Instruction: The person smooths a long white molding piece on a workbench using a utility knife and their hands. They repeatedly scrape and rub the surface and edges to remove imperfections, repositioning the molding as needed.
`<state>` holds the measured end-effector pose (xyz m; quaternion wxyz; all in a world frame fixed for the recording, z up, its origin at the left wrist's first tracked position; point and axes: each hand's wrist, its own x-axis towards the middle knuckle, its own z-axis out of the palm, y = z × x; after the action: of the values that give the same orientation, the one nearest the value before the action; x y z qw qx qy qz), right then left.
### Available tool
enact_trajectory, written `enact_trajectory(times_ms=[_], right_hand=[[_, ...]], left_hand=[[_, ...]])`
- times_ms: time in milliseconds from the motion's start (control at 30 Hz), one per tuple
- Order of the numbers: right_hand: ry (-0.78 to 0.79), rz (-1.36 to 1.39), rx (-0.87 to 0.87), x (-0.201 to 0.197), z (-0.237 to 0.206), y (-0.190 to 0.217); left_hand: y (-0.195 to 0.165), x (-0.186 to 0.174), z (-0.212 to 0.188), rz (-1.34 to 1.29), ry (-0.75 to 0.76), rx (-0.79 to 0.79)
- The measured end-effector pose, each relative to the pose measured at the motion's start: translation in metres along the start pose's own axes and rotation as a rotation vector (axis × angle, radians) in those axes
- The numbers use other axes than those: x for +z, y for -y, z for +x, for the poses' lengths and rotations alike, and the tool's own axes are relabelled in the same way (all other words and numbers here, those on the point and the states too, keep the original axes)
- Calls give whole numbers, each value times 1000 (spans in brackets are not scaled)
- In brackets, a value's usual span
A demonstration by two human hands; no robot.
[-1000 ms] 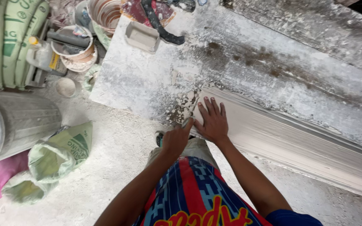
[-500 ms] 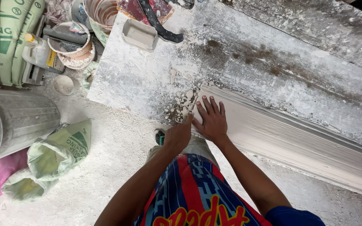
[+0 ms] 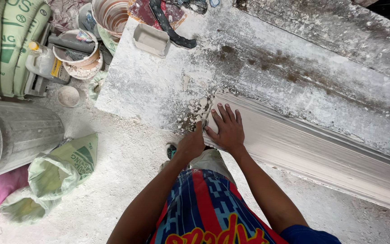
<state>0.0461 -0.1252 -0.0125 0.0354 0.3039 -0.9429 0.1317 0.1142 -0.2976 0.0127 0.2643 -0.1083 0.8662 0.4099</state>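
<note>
Nearest the camera, the person's red-and-blue patterned shorts fill the bottom edge, cut off by the frame, with both forearms reaching up from them. The left hand (image 3: 191, 143) is curled at the near edge of the worktop (image 3: 150, 90), right at the end of the long white moulding (image 3: 321, 149); its fingers are turned away, so whether it pinches a small tool or just the moulding's end cannot be told. The right hand (image 3: 225, 129) lies flat on that end of the moulding, fingers spread wide, gripping nothing. The moulding runs along the near edge of the worktop from the hands toward the right, where the frame cuts it off. Just beyond the hands, crumbs of dried plaster litter the worktop's surface.

On the floor to the left lie a crumpled green-and-white sack (image 3: 55, 174) and a grey metal drum (image 3: 19, 135) on its side, partly out of view, with something pink beneath it. Farther off, by the worktop's far left corner, stand a small grey rectangular tray (image 3: 151, 40), a black-handled tool (image 3: 170, 25) lying on a red board, and a stained bucket (image 3: 110, 14), its top cut off. Left of these, plaster-caked bowls (image 3: 75, 54), a plastic bottle (image 3: 44, 63) and stacked green sacks (image 3: 5, 40) crowd together, hard to separate.
</note>
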Motion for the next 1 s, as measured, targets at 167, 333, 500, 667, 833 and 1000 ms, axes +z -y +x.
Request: enact_trajectory(times_ms=[167,333,500,667,833,1000], right_hand=[[-6,22,3,-3,1,1],[-29,16,-10,-3,0,0],[-18,8,-18,1,0,-1],[9,-8,-21,3,0,-3],[25,-43,-26,5,-2,-4],[-7,2,-25,5,-2,-3]], left_hand=[[2,4,-10,124,-56,86],[-8,6,-22,469,-170,149],[-20,-3,-18,415,-84,89],[-33,-8,-10,221,50,-3],[-37,-7,-1,135,58,-36],[-17,-3,14,47,24,29]])
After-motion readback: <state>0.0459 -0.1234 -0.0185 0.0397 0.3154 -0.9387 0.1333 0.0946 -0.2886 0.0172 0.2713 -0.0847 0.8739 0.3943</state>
